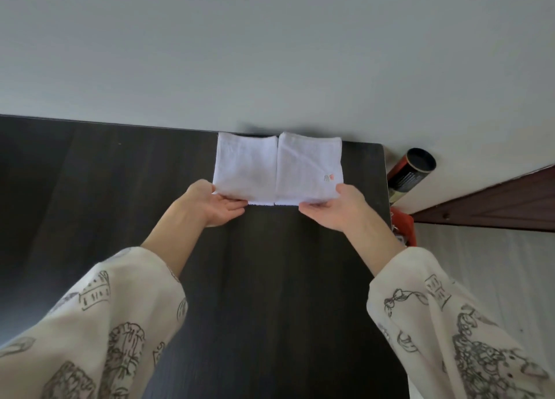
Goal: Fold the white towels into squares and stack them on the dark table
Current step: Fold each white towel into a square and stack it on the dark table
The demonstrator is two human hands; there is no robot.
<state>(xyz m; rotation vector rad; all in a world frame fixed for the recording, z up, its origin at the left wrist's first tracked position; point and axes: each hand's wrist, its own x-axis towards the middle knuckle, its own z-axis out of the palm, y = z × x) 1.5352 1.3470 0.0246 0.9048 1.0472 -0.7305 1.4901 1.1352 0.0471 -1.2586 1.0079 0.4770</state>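
Note:
A white towel [277, 167] lies at the far edge of the dark table [120, 188], against the wall. Its two flaps meet at a seam down the middle, and the right flap carries a small embroidered mark. My left hand [214, 205] holds the near left corner, thumb on top and fingers underneath. My right hand [333, 208] holds the near right corner the same way. The near edge is lifted slightly off the table. No other towel is in view.
A grey wall [270, 53] rises right behind the table. Past the table's right edge stand a dark cylinder with a red label [410, 173] and an orange object [404, 224]. A brown baseboard [495, 200] runs along the floor at the right.

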